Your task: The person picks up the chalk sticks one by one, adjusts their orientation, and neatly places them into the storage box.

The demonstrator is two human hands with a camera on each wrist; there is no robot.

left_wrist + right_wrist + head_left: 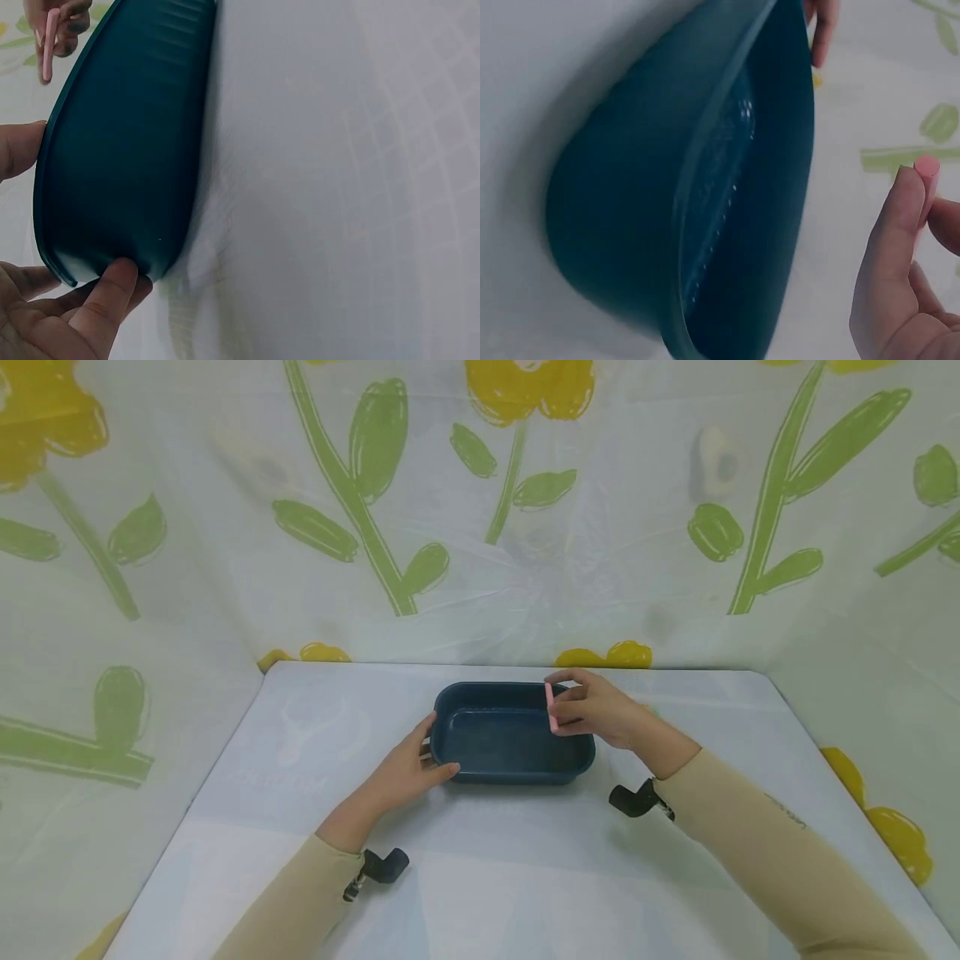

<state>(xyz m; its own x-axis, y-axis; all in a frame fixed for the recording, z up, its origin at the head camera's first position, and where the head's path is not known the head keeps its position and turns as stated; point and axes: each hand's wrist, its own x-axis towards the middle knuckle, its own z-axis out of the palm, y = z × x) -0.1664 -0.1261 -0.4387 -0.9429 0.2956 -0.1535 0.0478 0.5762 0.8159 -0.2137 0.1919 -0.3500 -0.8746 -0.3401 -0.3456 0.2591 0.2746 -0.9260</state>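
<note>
A dark teal rectangular basin (502, 777) with rounded corners sits on the white table, and only its bare inner floor shows inside. My left hand (405, 770) grips its left end, thumb at the near rim and fingers around the end wall. In the left wrist view the fingers (109, 307) press against the basin's outside (135, 150). Above the basin's right end, my right hand (600, 708) pinches a slim pink stick (551, 708) between thumb and fingers. The right wrist view shows the stick's round, flat end (927, 163), much like chalk.
The white table (480, 877) runs back to a wall sheet (585, 585) printed with yellow flowers and green leaves. A black wrist camera (386, 866) is strapped at the left cuff and another camera (633, 797) at the right cuff.
</note>
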